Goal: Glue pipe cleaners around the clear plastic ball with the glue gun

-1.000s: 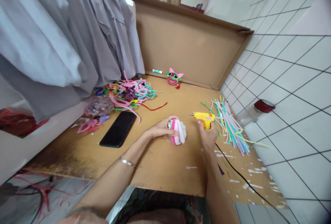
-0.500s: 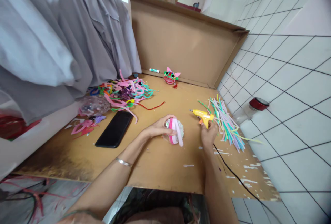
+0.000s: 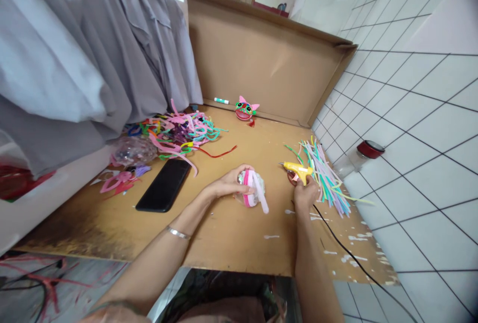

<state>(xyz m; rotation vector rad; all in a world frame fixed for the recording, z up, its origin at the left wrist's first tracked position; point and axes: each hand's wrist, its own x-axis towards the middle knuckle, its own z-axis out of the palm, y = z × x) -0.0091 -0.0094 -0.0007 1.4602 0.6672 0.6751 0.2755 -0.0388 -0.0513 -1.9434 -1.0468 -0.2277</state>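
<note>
My left hand point(image 3: 228, 184) is closed around a small ball point(image 3: 254, 188) wrapped in pink and light pink fuzzy strips, resting on the brown cardboard board point(image 3: 231, 233). One pale pink strip end sticks out toward me. My right hand point(image 3: 304, 194) grips the handle of a yellow glue gun point(image 3: 298, 168), whose nozzle points left toward the ball, a short gap away. The gun's black cord point(image 3: 347, 256) trails back along the board to the right.
A bundle of pastel fuzzy strips point(image 3: 326, 176) lies right of the gun. A tangled pile of coloured strips point(image 3: 179, 131), a clear bag point(image 3: 134, 151) and a black phone point(image 3: 164, 184) are at left. A pink-and-green figure point(image 3: 245, 109) and marker point(image 3: 221, 100) sit by the cardboard back wall. A red-lidded jar point(image 3: 368, 151) stands on the tiled floor.
My right hand has carried the glue gun slightly right and away from the ball. My left hand keeps its hold on the ball. The view has shifted a little.
</note>
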